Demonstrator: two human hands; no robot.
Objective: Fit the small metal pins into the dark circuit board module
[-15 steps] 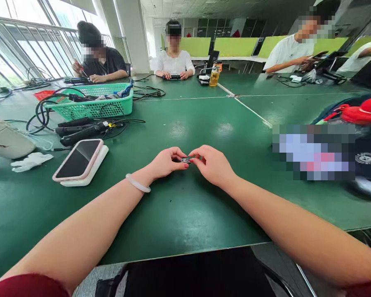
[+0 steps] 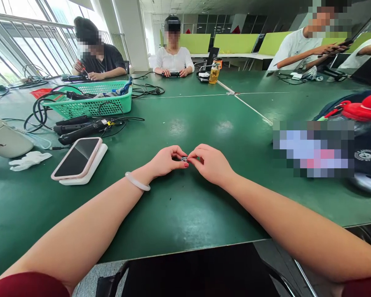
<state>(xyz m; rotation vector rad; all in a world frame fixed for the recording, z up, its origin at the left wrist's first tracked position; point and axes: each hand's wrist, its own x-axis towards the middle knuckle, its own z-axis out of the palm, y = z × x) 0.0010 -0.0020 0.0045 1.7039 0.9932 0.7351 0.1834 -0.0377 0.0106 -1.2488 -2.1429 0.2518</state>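
You hold a small, dark and silvery piece [image 2: 184, 159] between your two hands, over the middle part of the near side of the wide, dark green, glossy table [image 2: 185, 218]. Your left hand [image 2: 167, 160], which wears a pale ring-shaped bracelet [image 2: 137, 182] on its wrist, has its grip closed on the piece, with thumb below and fingers above. Your right hand [image 2: 212, 166] has its grip pinched at the right end of the same piece.

Compared with half a second ago, your fingertips are a little closer together, and less of the piece can be seen. In my judgement, this means that the piece is turned or pressed between the fingers, and the fine handling is not finished; which of the two, I cannot tell. I also cannot tell if the piece touches the table.

Near your left forearm, the pink-edged phone with black screen [image 2: 78, 158] lies, as before, on a flat white object [image 2: 94, 168]. Farther behind it stands the light green plastic basket with holes [image 2: 102, 109]. On the far right, the person in a white T-shirt [image 2: 292, 49] has raised the hands higher.
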